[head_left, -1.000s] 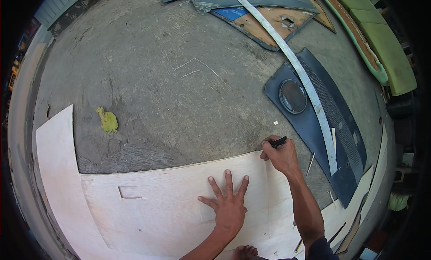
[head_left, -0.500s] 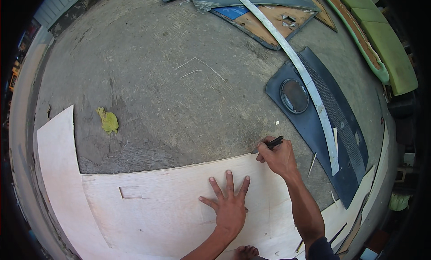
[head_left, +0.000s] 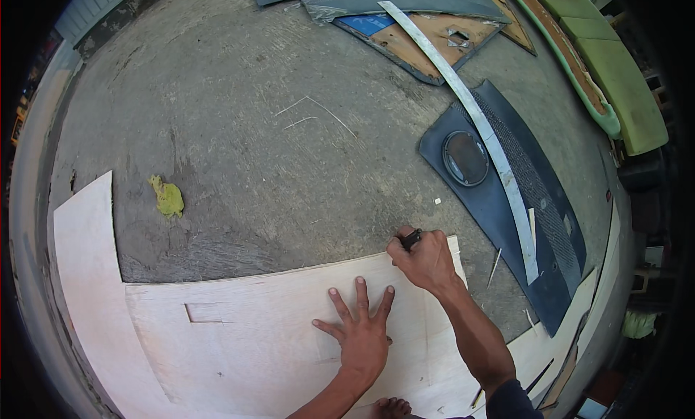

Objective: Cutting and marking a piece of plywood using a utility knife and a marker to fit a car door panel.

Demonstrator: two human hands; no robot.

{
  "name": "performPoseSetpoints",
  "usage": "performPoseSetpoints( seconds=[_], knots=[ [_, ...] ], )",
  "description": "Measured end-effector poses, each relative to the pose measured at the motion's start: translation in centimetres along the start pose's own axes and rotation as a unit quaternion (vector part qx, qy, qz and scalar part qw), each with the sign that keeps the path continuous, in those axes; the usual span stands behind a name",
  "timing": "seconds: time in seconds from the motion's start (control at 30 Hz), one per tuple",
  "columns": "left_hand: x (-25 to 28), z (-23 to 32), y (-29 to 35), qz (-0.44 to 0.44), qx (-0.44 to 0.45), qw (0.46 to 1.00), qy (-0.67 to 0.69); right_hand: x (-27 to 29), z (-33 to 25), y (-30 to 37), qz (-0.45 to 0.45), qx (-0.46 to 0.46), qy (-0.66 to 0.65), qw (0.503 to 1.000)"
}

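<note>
A pale plywood sheet (head_left: pixel 271 332) lies flat on the concrete ground (head_left: pixel 239 144), one hand spread on it, the other at its far edge with a black tool (head_left: pixel 411 239).

From where I stand, the left hand (head_left: pixel 364 343) is open, palm down, fingers fanned across the wood; the right hand (head_left: pixel 426 260) is closed around the tool, whose tip I can't make out behind the fingers. A small rectangular outline (head_left: pixel 205 312) marks the sheet to the left of the spread hand, and bare toes (head_left: pixel 394 407) show at the near side. Just past the sheet's right end lies a dark blue panel (head_left: pixel 507 231) with an oval mesh piece (head_left: pixel 465 158), a long pale strip (head_left: pixel 486 135) lying across it. A yellow-green leaf (head_left: pixel 169 199) sits beyond the sheet, toward the left; green padded pieces (head_left: pixel 617 78) lie farther off to the right.
</note>
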State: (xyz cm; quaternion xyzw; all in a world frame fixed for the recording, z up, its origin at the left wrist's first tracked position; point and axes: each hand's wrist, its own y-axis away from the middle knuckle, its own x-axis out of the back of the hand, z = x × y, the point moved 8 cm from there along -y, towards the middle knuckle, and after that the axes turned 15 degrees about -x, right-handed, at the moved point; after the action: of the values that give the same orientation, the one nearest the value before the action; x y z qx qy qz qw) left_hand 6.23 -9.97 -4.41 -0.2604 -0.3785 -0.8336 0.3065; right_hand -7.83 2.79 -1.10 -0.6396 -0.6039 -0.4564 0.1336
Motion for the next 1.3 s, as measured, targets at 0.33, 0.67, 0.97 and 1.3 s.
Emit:
performPoseSetpoints(
  seconds=[0.33,0.67,0.97,1.3],
  knots=[
    [0.3,0.2,0.0,-0.005,-0.004,1.0,0.0,3.4,2.9,-0.6,0.063,-0.038,0.029,0.997],
    [0.1,0.2,-0.2,-0.011,-0.006,1.0,0.009,6.7,5.4,-1.0,0.085,-0.097,0.024,0.991],
    [0.1,-0.1,-0.1,-0.012,0.005,1.0,0.002,5.9,4.5,-1.4,0.085,-0.027,0.044,0.995],
    [0.2,-0.2,0.6,-0.015,0.001,1.0,-0.009,10.0,7.5,0.4,0.202,-0.085,0.09,0.972]
  ],
)
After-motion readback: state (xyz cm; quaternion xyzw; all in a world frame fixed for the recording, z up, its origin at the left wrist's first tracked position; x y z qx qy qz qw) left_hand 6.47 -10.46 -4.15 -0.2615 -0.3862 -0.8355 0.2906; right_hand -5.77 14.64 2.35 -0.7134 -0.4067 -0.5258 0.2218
